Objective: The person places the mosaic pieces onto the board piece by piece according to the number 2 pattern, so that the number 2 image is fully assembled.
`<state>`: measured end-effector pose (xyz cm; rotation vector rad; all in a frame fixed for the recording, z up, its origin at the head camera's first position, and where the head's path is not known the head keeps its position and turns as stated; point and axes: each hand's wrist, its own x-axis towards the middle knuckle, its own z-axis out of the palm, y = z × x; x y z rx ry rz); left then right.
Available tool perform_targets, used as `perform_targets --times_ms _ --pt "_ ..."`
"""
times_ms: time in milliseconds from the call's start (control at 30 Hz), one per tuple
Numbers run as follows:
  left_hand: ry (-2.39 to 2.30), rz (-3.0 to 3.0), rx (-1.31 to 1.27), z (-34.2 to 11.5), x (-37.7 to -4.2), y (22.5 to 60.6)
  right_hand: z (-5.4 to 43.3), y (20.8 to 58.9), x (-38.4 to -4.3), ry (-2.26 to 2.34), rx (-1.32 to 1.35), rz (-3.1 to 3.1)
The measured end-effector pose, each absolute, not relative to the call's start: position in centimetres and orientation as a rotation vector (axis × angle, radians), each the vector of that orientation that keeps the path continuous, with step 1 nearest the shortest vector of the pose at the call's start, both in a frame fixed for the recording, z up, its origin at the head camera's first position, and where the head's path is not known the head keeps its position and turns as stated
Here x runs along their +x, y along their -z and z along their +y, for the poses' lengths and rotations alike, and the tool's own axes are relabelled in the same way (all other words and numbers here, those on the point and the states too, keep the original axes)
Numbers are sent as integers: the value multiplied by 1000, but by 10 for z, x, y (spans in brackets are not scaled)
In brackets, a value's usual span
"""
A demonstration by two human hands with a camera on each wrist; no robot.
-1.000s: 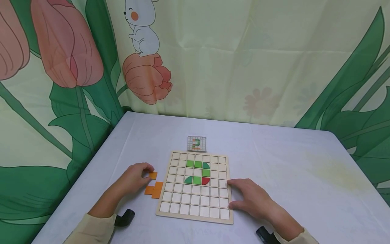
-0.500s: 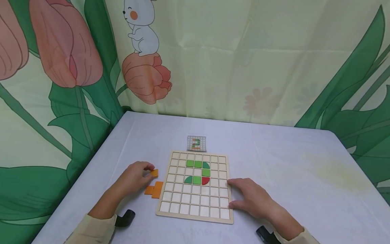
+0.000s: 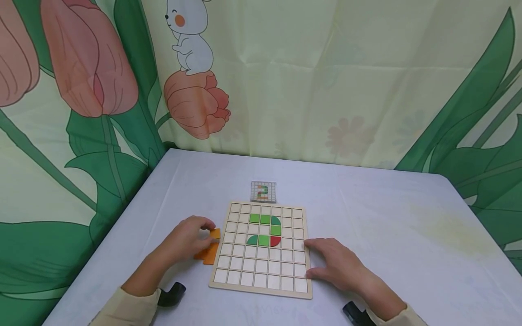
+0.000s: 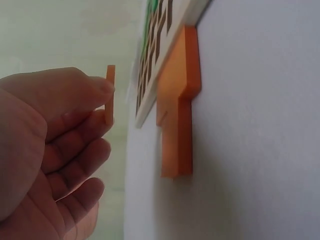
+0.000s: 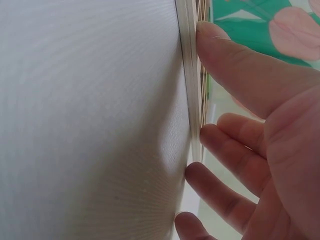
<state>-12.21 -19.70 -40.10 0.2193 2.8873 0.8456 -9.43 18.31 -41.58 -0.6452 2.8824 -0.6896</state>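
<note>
Between thumb and index finger, my left hand point(image 3: 185, 239) pinches a small orange square tile point(image 4: 110, 72), raised off the table at the board's left edge. More orange tiles point(image 4: 176, 100) lie flat below it, against that edge and partly covered by the hand in the head view. The wooden grid board point(image 3: 261, 293) carries green squares point(image 3: 263, 241), dark green quarter-rounds point(image 3: 252, 240) and a red quarter-round point(image 3: 275, 241) in its upper half. My right hand point(image 3: 338, 262) rests at the board's right edge, thumb and fingertips against the rim, fingers extended.
Just beyond the board lies a small pattern card point(image 3: 263, 192) with a coloured figure like a 2 on a grid. A white cloth covers the table point(image 3: 387, 235). Behind it hangs a curtain point(image 3: 285, 90) printed with tulips and a white animal.
My left hand has lifted the orange tile and carried it right, up to the board's left edge. The right hand has stayed in place.
</note>
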Motion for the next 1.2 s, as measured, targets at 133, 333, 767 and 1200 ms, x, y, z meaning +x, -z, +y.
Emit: perform_targets --times_ms 133,333,767,1200 --pt "-836 2880 231 -189 -119 398 183 416 -95 688 -625 2877" --pt "-845 2872 260 -180 -116 398 181 416 -95 709 -607 2856" --pt "-895 2801 338 -163 -113 397 181 416 -95 693 -588 2858" --pt "-856 2777 508 -149 -113 404 180 414 -94 674 -522 2843"
